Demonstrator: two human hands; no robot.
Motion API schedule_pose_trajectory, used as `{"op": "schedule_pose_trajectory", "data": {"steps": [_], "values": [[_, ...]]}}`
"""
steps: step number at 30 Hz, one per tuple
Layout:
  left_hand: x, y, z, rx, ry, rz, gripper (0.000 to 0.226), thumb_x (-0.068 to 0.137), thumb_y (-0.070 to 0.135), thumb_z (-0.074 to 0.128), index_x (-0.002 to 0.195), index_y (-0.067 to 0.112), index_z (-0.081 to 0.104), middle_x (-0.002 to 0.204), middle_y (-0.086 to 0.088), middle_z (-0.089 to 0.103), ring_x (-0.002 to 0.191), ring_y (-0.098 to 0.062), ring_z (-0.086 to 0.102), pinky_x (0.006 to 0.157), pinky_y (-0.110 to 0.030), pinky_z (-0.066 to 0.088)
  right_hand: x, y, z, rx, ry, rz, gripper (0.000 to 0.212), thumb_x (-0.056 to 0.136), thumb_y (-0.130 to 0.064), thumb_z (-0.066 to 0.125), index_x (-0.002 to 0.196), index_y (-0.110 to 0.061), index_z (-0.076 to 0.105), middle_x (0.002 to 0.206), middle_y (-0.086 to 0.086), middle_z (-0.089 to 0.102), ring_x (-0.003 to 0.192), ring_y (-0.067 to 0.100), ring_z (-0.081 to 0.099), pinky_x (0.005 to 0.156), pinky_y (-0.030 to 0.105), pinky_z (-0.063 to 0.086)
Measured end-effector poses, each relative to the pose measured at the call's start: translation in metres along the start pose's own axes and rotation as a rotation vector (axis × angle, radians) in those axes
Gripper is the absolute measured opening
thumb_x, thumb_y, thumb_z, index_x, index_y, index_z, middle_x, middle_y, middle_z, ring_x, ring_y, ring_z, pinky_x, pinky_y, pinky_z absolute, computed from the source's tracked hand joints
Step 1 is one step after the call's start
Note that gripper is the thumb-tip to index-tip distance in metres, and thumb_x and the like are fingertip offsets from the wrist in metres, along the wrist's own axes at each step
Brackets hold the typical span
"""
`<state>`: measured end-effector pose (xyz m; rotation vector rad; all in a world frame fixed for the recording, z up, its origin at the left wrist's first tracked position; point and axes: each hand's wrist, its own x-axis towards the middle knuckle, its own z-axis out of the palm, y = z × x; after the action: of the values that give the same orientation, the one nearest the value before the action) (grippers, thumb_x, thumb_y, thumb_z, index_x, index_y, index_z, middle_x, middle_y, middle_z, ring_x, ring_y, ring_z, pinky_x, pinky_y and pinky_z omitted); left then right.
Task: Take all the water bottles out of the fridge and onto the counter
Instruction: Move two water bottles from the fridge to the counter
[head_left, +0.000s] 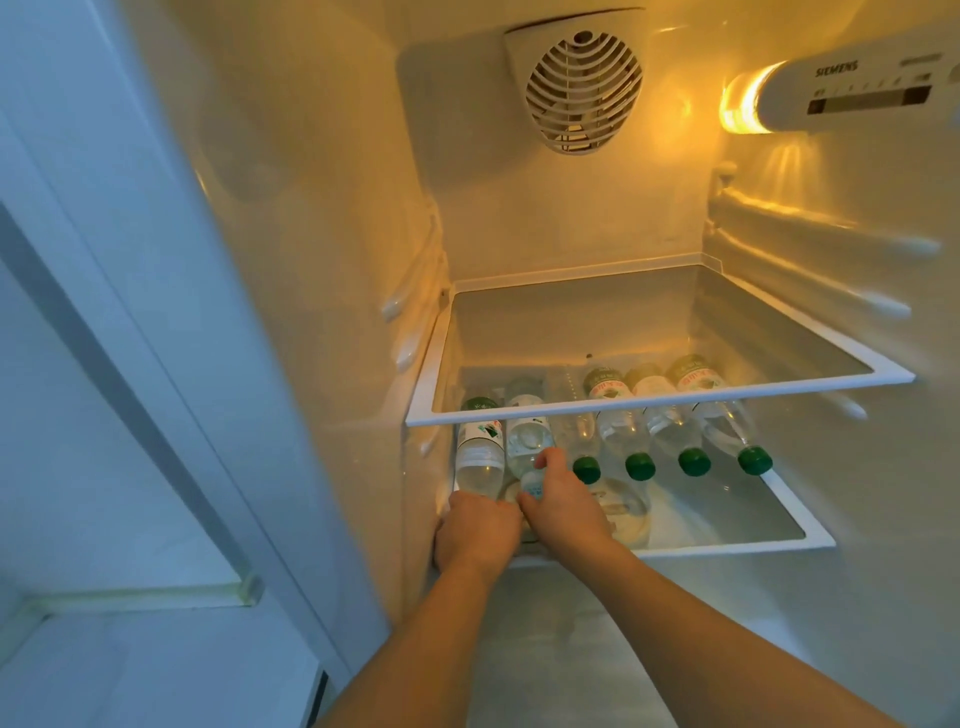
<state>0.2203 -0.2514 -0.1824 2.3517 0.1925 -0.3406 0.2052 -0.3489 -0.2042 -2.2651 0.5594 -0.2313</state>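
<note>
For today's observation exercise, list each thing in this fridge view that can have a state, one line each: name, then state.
Fridge door: open.
Interior lamp: lit.
Upper glass shelf: bare.
Lower glass shelf: holds six bottles lying on their sides.
Four right bottles: green caps on, caps toward the front.
Left hand: grip on the leftmost bottle.
Right hand: grip on the second bottle.

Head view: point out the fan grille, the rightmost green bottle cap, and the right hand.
fan grille (583, 89), head view, on the slats at its centre.
rightmost green bottle cap (755, 460), head view, on the cap's face.
right hand (558, 496), head view, on the back of the hand.
</note>
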Motion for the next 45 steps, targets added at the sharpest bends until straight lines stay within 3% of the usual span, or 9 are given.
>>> {"op": "schedule_pose_trajectory", "data": {"steps": [4,9,13,19,23,26,33,41,45], "values": [[0.002,-0.002,0.002,-0.003,0.043,-0.002,0.047,0.094,0.042,0.04,0.125,0.007,0.043,0.125,-0.015,0.058,0.112,-0.036,0.057,0.091,-0.045,0.052,0.004,-0.005,0.007,0.03,0.052,0.062,0.035,0.087,-0.033,0.061,0.104,-0.024,0.032,0.099,0.004,0.06,0.084,0.027,0.061,0.076,0.041,0.051],[0.003,-0.005,0.009,0.086,0.139,0.037,0.045,0.099,0.044,0.038,0.124,0.007,0.048,0.124,-0.014,0.061,0.114,-0.035,0.057,0.089,-0.039,0.045,0.009,-0.006,0.015,-0.046,0.13,0.057,0.058,0.092,-0.026,0.052,0.14,-0.02,0.02,0.086,0.004,0.06,0.076,0.028,0.06,0.062,0.033,0.043],[-0.004,-0.009,0.009,0.104,0.145,0.035,0.044,0.099,0.043,0.04,0.122,0.007,0.05,0.122,-0.013,0.062,0.113,-0.034,0.058,0.087,-0.038,0.046,0.001,-0.004,0.014,0.008,0.176,0.047,0.062,0.094,-0.021,0.045,0.149,-0.017,0.015,0.081,0.005,0.059,0.069,0.025,0.059,0.056,0.032,0.044],[-0.031,-0.02,-0.001,0.01,0.083,-0.013,0.046,0.094,0.044,0.043,0.118,0.006,0.054,0.117,-0.015,0.064,0.106,-0.036,0.062,0.088,-0.038,0.053,-0.03,-0.008,-0.016,-0.076,0.251,-0.061,0.055,0.098,-0.031,0.044,0.146,-0.014,0.025,0.1,0.011,0.064,0.089,0.032,0.063,0.064,0.034,0.04],[-0.06,-0.026,-0.014,-0.054,0.027,-0.014,0.053,0.091,0.047,0.033,0.105,0.005,0.063,0.094,-0.014,0.071,0.076,-0.033,0.069,0.067,-0.033,0.058,-0.054,-0.013,-0.039,-0.168,0.242,-0.085,0.046,0.097,-0.033,0.045,0.137,-0.012,0.037,0.092,0.011,0.061,0.088,0.035,0.061,0.063,0.034,0.038],[-0.092,-0.028,-0.041,-0.181,-0.047,0.002,0.047,0.097,0.04,0.033,0.095,0.003,0.062,0.072,-0.014,0.065,0.046,-0.027,0.06,0.041,-0.023,0.046,-0.083,-0.025,-0.056,-0.206,0.246,-0.088,0.027,0.095,-0.032,0.044,0.109,-0.009,0.047,0.084,0.01,0.057,0.076,0.032,0.055,0.062,0.035,0.041],[-0.157,-0.05,-0.108,-0.391,-0.227,0.026,0.024,0.095,0.027,0.042,0.102,0.007,0.054,0.057,-0.01,0.047,0.043,-0.021,0.043,0.038,-0.02,0.04,-0.155,-0.069,-0.108,-0.345,0.309,-0.119,0.026,0.092,-0.034,0.043,0.09,-0.009,0.052,0.086,0.013,0.059,0.076,0.03,0.053,0.058,0.032,0.037],[-0.207,-0.106,-0.2,0.095,-0.12,0.276,0.035,0.091,0.042,0.038,0.074,0.013,0.049,0.051,-0.004,0.051,0.035,-0.019,0.043,0.048,-0.018,0.038,-0.244,-0.134,-0.125,-0.529,0.148,-0.1,0.033,0.09,-0.04,0.049,0.097,-0.009,0.056,0.082,0.004,0.055,0.075,0.023,0.054,0.053,0.027,0.033],[-0.235,-0.139,-0.228,0.376,-0.042,0.344,0.038,0.088,0.044,0.039,0.067,0.014,0.051,0.051,-0.004,0.053,0.043,-0.022,0.05,0.057,-0.024,0.042,-0.28,-0.154,-0.101,-0.478,-0.126,-0.085,0.037,0.088,-0.042,0.057,0.09,-0.005,0.055,0.091,0.008,0.053,0.057,0.024,0.055,0.047,0.03,0.049]]}}
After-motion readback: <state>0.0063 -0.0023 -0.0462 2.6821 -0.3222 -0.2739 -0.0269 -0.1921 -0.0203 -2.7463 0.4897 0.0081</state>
